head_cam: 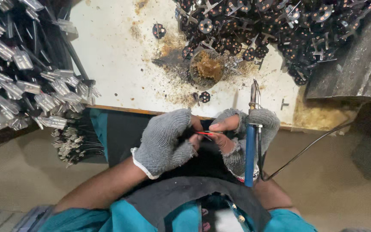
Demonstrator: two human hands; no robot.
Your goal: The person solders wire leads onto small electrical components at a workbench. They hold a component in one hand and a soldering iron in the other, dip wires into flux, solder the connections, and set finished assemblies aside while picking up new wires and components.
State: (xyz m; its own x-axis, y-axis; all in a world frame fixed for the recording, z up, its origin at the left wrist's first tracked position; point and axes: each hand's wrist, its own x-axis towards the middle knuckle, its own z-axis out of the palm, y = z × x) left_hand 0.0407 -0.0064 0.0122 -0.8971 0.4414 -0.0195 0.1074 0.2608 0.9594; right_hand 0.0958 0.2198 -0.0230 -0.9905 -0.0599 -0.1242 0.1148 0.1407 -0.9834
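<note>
At my white, flux-stained worktable [117,51], seen from above, I sit with both gloved hands working just off its near edge. Heaped along the far side of the table is a large pile of small black round components with metal legs [275,25], and hanging off the table's left end is a thick bundle of black wires tipped with flat silver terminals [26,77]. Near the middle of the table, just this side of the black heap, stands a small round tin of brown soldering paste [207,68], ringed by burnt crumbs; one loose black component [204,97] lies between the tin and the table's near edge. My left hand [164,141], in a grey fingerless knit glove, is pinched closed on one end of a thin red wire [205,134], held level just below the table's near edge. My right hand [241,137] meets it, thumb and forefinger closed on the wire's other end, while the rest of that hand grips the blue-handled soldering iron [250,146], its tip pointing up over the table edge and its black cord [314,141] trailing off to the right. I judge this the preparing step: the wire end is being readied between my fingertips. The next move calls for steadying the wire and swinging the hot tip round without touching my bare fingertips.
</note>
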